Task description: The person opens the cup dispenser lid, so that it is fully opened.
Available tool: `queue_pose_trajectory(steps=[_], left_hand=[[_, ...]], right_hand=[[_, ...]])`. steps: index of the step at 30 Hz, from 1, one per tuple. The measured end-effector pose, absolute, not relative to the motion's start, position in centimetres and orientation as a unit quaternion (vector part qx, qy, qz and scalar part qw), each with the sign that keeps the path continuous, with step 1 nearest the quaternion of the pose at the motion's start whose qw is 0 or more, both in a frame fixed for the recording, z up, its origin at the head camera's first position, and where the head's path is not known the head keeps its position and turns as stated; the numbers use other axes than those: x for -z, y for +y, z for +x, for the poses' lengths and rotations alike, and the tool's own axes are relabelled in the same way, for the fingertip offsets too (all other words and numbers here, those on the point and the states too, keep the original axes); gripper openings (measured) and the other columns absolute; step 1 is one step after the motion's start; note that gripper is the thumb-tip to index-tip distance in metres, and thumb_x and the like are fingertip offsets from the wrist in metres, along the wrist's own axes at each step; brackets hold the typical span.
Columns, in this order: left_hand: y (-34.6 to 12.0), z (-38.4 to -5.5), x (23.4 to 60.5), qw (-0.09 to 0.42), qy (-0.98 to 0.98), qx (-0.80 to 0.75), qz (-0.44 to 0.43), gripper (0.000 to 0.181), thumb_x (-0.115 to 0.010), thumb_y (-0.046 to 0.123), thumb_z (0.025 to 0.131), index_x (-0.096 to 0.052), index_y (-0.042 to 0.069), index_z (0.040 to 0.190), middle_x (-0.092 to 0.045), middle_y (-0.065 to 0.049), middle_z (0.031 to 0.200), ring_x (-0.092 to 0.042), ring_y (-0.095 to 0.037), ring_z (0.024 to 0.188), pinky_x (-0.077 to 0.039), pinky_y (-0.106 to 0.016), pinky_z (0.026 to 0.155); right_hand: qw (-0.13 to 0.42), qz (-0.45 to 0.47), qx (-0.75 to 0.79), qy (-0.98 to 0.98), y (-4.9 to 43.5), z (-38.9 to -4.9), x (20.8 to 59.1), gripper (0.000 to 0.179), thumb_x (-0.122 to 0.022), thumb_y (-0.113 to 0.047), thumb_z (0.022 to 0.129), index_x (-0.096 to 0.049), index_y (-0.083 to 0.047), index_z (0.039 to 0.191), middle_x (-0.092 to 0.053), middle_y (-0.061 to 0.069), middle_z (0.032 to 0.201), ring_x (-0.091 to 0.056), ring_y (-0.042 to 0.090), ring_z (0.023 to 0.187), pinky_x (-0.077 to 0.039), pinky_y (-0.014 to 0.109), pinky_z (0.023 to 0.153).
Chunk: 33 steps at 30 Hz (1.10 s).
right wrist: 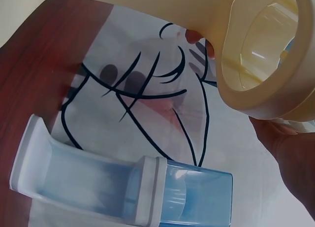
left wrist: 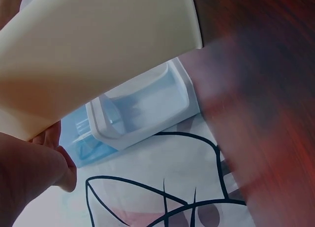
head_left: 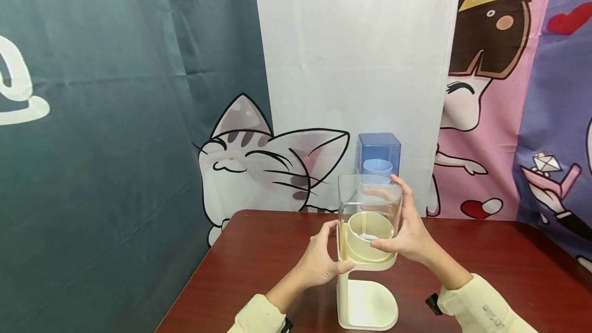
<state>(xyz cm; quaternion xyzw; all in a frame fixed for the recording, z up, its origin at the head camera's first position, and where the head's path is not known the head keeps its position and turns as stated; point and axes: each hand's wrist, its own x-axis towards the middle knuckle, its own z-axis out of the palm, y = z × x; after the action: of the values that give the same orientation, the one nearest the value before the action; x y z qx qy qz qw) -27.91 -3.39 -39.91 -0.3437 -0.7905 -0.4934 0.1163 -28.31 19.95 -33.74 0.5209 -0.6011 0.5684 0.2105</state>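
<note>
A cream dispenser stand (head_left: 372, 304) stands upright on the table, with a flat rounded base and a raised shelf. In that shelf sits a cream round cup, under a clear plastic container (head_left: 350, 191). My left hand (head_left: 319, 260) grips the stand's left side at shelf height, its thumb in front. With fingers spread around the right side, my right hand (head_left: 411, 233) holds the clear container, thumb across the front near the cup. Seen from the left wrist, the stand's broad cream back (left wrist: 108, 45) hides most of my left fingers. The right wrist view shows the shelf's round opening from below.
Behind the cream stand is a similar dispenser with a blue see-through container (head_left: 380, 145) and a white base (right wrist: 83, 182). The reddish-brown table (head_left: 273, 251) reaches back to printed cloths (head_left: 361, 55) hanging behind it.
</note>
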Motion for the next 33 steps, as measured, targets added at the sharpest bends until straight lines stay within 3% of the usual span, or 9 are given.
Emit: queue_pose_trajectory(steps=[4,12,16,21,27,33], left_hand=[[-3.30,-28.02,40.15,0.118,-0.779,0.504,-0.354,0.088,-0.078,0.037,0.069,-0.041,0.003,0.141,-0.059,-0.010,0.133,-0.052,-0.016,0.124,-0.035,-0.046,0.110],[-3.15,-27.76,40.05,0.079,-0.761,0.526,-0.372,0.093,-0.069,0.045,0.078,-0.030,0.004,0.151,-0.051,-0.007,0.143,-0.045,-0.017,0.133,-0.027,-0.052,0.113],[-3.50,-27.66,39.81,0.055,-0.752,0.544,-0.369,0.096,-0.070,0.049,0.080,-0.026,0.004,0.153,-0.048,-0.006,0.146,-0.043,-0.019,0.134,-0.029,-0.048,0.113],[-3.83,-27.24,39.79,0.041,-0.743,0.567,-0.354,0.096,-0.076,0.041,0.078,-0.027,0.005,0.153,-0.050,-0.006,0.143,-0.046,-0.020,0.130,-0.035,-0.042,0.110],[-3.16,-27.20,39.98,0.041,-0.747,0.564,-0.351,0.098,-0.082,0.028,0.075,-0.028,0.004,0.153,-0.048,-0.001,0.144,-0.044,-0.015,0.131,-0.033,-0.034,0.110],[-2.99,-27.37,40.06,0.054,-0.758,0.563,-0.324,0.097,-0.085,0.027,0.070,-0.033,0.007,0.150,-0.048,-0.002,0.142,-0.043,-0.019,0.130,-0.035,-0.040,0.108]], right_hand=[[0.211,0.522,-0.565,-0.603,20.04,-28.27,33.76,0.132,-0.083,0.018,0.054,0.001,-0.007,0.154,-0.043,0.032,0.141,-0.063,0.033,0.115,-0.054,0.039,0.090],[0.226,0.521,-0.556,-0.607,20.37,-28.31,33.62,0.129,-0.086,0.011,0.059,0.003,-0.003,0.152,-0.044,0.030,0.139,-0.064,0.032,0.114,-0.054,0.036,0.090],[0.226,0.529,-0.561,-0.595,20.06,-28.50,33.66,0.128,-0.087,0.007,0.062,0.003,-0.004,0.153,-0.042,0.034,0.138,-0.063,0.033,0.114,-0.054,0.037,0.090],[0.221,0.524,-0.567,-0.596,19.64,-28.46,34.05,0.129,-0.087,0.008,0.062,0.004,-0.004,0.153,-0.041,0.034,0.139,-0.063,0.031,0.115,-0.053,0.037,0.092],[0.230,0.531,-0.577,-0.576,20.03,-28.35,34.52,0.127,-0.087,0.004,0.064,0.003,-0.002,0.153,-0.043,0.036,0.138,-0.064,0.031,0.113,-0.053,0.036,0.091],[0.221,0.526,-0.568,-0.593,20.18,-28.67,34.16,0.123,-0.084,0.008,0.064,0.000,-0.003,0.153,-0.048,0.034,0.134,-0.066,0.030,0.110,-0.054,0.037,0.090]])
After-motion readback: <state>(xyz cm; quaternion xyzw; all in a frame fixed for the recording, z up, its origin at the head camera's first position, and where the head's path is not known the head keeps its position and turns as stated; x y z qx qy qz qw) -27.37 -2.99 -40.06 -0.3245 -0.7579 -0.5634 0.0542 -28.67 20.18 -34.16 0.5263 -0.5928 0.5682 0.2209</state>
